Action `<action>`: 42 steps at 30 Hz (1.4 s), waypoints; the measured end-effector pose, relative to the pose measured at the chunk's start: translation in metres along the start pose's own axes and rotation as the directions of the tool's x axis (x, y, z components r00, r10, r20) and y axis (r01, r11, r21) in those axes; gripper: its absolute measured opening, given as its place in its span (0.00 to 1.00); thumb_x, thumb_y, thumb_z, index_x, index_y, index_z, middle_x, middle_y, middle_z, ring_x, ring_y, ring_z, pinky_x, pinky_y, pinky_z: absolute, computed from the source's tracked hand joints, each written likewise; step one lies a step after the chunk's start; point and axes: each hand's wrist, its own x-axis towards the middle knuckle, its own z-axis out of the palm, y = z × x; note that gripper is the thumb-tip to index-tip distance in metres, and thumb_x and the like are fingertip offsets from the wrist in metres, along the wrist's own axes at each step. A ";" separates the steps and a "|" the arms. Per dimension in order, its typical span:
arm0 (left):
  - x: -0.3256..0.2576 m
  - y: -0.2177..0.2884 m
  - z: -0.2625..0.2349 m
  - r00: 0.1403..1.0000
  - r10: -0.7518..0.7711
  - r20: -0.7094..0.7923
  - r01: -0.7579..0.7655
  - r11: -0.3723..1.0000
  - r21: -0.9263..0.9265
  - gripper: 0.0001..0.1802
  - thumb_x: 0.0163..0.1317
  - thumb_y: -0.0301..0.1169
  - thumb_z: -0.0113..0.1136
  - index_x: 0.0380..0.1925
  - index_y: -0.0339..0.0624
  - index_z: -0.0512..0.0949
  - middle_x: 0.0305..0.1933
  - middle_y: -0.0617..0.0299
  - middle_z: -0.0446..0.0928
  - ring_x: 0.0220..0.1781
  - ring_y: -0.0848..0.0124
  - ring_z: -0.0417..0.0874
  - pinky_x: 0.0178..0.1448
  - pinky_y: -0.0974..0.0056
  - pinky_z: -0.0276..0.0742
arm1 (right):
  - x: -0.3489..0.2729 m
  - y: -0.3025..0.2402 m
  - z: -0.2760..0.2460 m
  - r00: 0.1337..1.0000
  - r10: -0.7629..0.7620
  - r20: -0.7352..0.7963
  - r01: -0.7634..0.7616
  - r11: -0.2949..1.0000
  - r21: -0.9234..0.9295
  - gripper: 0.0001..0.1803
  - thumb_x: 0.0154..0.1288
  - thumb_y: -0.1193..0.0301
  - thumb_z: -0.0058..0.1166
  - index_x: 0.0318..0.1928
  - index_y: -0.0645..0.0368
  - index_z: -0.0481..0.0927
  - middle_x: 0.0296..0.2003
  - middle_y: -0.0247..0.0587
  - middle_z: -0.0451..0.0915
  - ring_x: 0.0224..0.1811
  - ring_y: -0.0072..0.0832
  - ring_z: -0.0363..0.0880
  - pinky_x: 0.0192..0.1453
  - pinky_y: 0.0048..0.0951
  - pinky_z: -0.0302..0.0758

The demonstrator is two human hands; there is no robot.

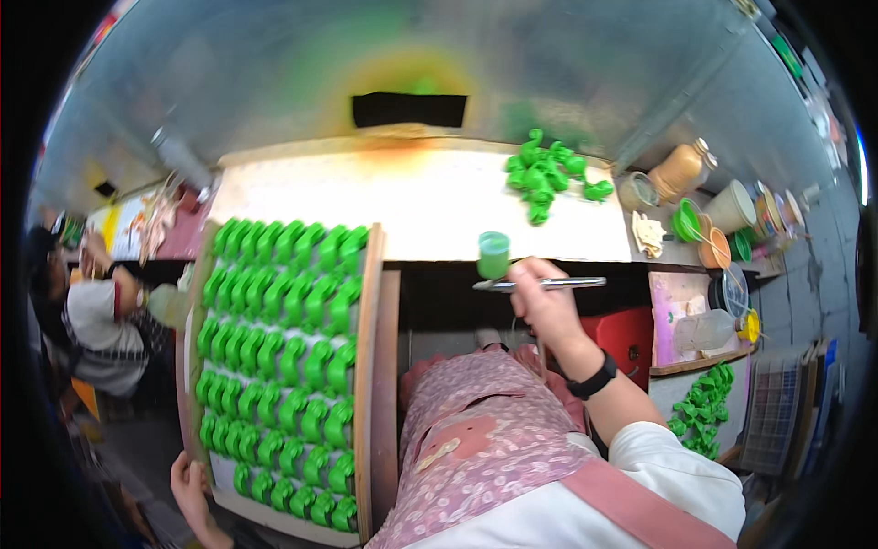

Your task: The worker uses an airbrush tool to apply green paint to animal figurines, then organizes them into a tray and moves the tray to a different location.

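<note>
My right hand [541, 302] grips a silver airbrush [549, 284] with a green paint cup [493, 253] on top, held over the dark gap before the white spray bench [412, 206]. A black band sits on that wrist. My left hand [190, 489] holds the lower edge of a wooden-framed board [370, 366], tilted upright at my left. Rows of bright green curved pieces [283, 366] cover the board. A small heap of darker green pieces [547, 174] lies at the bench's back right.
A metal spray hood [366, 64] stained green curves behind the bench. Jars, cups and paint pots [713, 220] crowd a shelf at the right. More green pieces [702, 412] fill a bin at lower right. Another person [91, 320] works at the left.
</note>
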 end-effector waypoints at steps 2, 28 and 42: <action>-0.039 0.062 0.043 0.993 0.110 -0.046 -0.106 0.991 0.079 0.19 0.56 0.24 0.50 0.49 0.34 0.66 0.28 0.65 0.74 0.26 0.83 0.68 0.28 0.79 0.62 | 0.013 0.006 -0.008 0.995 -0.032 0.092 0.027 0.998 0.052 0.12 0.61 0.65 0.47 0.26 0.60 0.72 0.14 0.26 0.64 0.15 0.12 0.60 0.18 0.17 0.57; -0.176 0.316 0.734 0.587 -0.141 0.798 0.239 0.971 -0.005 0.15 0.60 0.40 0.49 0.39 0.42 0.64 0.23 0.63 0.70 0.18 0.76 0.71 0.18 0.72 0.63 | 0.083 0.025 -0.313 0.704 0.153 -0.694 0.290 0.830 0.477 0.16 0.65 0.62 0.39 0.28 0.61 0.70 0.09 0.33 0.63 0.08 0.16 0.55 0.11 0.16 0.50; -0.162 0.316 0.637 0.566 0.193 0.801 0.123 0.942 -0.313 0.08 0.61 0.31 0.46 0.26 0.41 0.64 0.16 0.57 0.73 0.11 0.75 0.71 0.10 0.77 0.57 | 0.136 0.042 -0.233 0.899 0.270 -0.345 -0.016 0.807 0.590 0.18 0.64 0.60 0.43 0.45 0.63 0.67 0.23 0.34 0.71 0.18 0.16 0.69 0.17 0.15 0.62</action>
